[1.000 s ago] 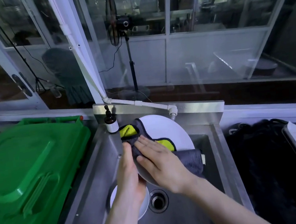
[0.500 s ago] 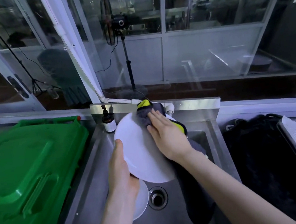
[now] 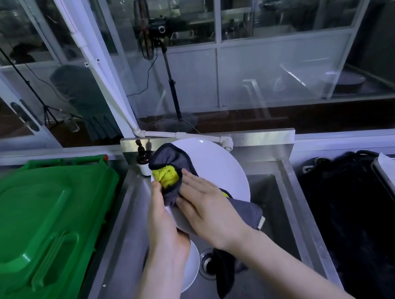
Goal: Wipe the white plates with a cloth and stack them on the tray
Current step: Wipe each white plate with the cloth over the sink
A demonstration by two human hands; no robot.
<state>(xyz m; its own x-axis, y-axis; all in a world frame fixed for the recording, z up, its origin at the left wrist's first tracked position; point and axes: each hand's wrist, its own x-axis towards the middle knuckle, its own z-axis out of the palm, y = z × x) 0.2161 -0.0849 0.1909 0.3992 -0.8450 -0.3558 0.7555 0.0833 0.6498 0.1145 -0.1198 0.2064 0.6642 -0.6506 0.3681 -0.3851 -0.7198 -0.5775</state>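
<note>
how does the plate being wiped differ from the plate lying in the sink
The held plate is tilted up; the sink plate lies low beside the drain. The left hand grips the held plate and the right hand presses the cloth on it; no cloth covers the sink plate. Both are white.

White, grey, yellow, green
Plate (image 3: 215,166) beyond the fingers (image 3: 192,182) plain white; cloth (image 3: 167,159) under them dark grey with a yellow patch; lid (image 3: 39,233) to their left solid green.
</note>
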